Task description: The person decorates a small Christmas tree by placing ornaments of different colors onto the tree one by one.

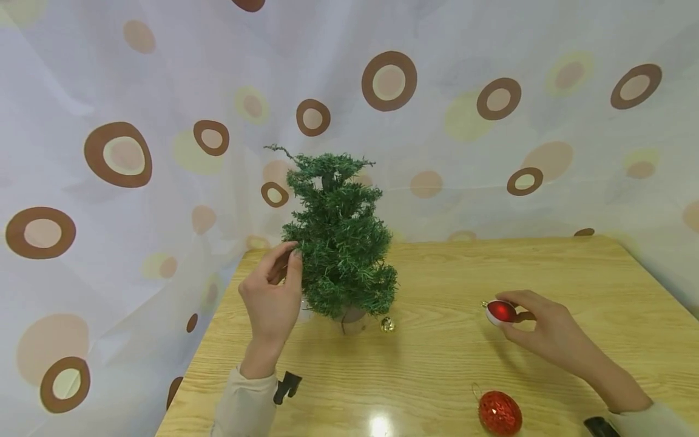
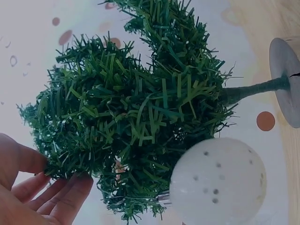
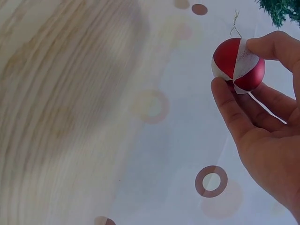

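Note:
A small artificial Christmas tree (image 1: 338,243) stands on the table, its bare-tipped top twig sticking out to the left. My left hand (image 1: 273,285) is at the tree's left side, thumb and fingers pinching a branch tip (image 2: 61,164). Close to that hand, a white bauble with dark dots (image 2: 218,183) shows large in the left wrist view; the head view mostly hides it. To the right of the tree, my right hand (image 1: 537,321) holds a red and white bauble (image 1: 499,311) between thumb and fingers. The bauble's thin hanging loop (image 3: 235,28) points away from the palm.
A small gold bauble (image 1: 388,325) lies beside the tree's round base (image 1: 352,321). Nearer the front lies a glittery red bauble (image 1: 499,413) with a thread loop. Behind the wooden table (image 1: 437,364) hangs a white curtain (image 1: 437,145) printed with circles.

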A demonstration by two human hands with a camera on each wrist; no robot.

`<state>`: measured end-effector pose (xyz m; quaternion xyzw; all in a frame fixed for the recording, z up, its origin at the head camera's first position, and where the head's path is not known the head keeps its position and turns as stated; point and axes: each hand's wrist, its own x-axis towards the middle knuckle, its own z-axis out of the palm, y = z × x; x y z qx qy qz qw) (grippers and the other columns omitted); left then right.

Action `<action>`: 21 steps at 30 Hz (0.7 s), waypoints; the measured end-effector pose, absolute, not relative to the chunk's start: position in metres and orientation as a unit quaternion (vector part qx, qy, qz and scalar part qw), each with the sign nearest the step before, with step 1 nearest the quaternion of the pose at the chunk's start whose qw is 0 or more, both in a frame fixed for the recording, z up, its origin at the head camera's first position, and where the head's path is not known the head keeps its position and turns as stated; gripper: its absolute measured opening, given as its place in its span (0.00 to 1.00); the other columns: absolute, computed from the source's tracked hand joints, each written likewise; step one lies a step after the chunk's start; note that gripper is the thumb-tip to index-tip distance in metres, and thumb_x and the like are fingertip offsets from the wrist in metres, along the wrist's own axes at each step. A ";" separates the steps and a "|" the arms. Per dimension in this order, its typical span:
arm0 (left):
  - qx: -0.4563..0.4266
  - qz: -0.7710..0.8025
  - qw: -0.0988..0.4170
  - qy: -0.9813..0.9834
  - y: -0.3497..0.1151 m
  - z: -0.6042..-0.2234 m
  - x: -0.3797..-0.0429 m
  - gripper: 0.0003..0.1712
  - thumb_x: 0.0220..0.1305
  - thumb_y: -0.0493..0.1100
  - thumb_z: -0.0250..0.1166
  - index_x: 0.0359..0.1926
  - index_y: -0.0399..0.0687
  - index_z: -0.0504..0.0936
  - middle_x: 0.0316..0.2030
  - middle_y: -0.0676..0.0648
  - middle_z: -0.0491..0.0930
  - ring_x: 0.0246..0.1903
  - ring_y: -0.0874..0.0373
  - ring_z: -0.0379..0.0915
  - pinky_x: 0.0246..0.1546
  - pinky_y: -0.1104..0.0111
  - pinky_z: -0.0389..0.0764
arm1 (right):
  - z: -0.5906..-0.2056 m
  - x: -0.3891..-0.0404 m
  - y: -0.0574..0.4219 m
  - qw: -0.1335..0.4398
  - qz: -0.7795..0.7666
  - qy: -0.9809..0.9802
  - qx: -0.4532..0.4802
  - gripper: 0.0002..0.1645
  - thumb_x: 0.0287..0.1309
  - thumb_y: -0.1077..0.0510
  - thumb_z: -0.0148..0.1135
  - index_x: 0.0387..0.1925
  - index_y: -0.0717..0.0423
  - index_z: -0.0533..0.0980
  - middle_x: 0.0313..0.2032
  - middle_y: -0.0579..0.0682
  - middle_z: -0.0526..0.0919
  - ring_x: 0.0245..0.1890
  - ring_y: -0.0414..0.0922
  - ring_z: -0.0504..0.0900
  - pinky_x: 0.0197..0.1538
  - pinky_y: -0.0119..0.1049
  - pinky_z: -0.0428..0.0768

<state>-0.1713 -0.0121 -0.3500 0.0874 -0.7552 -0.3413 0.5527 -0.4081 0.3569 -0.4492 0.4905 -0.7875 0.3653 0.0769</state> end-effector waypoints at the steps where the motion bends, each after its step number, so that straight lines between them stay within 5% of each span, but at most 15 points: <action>1: 0.092 -0.344 0.549 -0.756 -0.014 -0.349 -0.171 0.11 0.72 0.33 0.67 0.51 0.33 0.89 0.43 0.35 0.91 0.41 0.43 0.91 0.46 0.78 0.85 | -0.448 -0.408 0.356 0.080 0.364 -0.787 0.492 0.32 0.46 0.71 0.81 0.56 0.61 0.82 0.48 0.56 0.87 0.37 0.29 0.85 0.41 0.18 0.82; 13: 0.132 -0.365 0.521 -0.760 -0.037 -0.346 -0.166 0.12 0.74 0.36 0.67 0.54 0.38 0.89 0.44 0.37 0.91 0.41 0.44 0.91 0.43 0.82 0.84 | -0.437 -0.402 0.334 0.084 0.379 -0.765 0.514 0.34 0.47 0.71 0.81 0.58 0.60 0.81 0.49 0.53 0.87 0.37 0.33 0.88 0.44 0.18 0.83; 21: 0.178 -0.370 0.514 -0.753 -0.039 -0.342 -0.166 0.12 0.72 0.35 0.67 0.54 0.39 0.89 0.46 0.37 0.90 0.41 0.78 0.86 0.44 0.82 0.84 | -0.427 -0.425 0.313 0.073 0.395 -0.727 0.557 0.35 0.47 0.71 0.81 0.59 0.59 0.81 0.51 0.54 0.87 0.39 0.34 0.88 0.46 0.16 0.81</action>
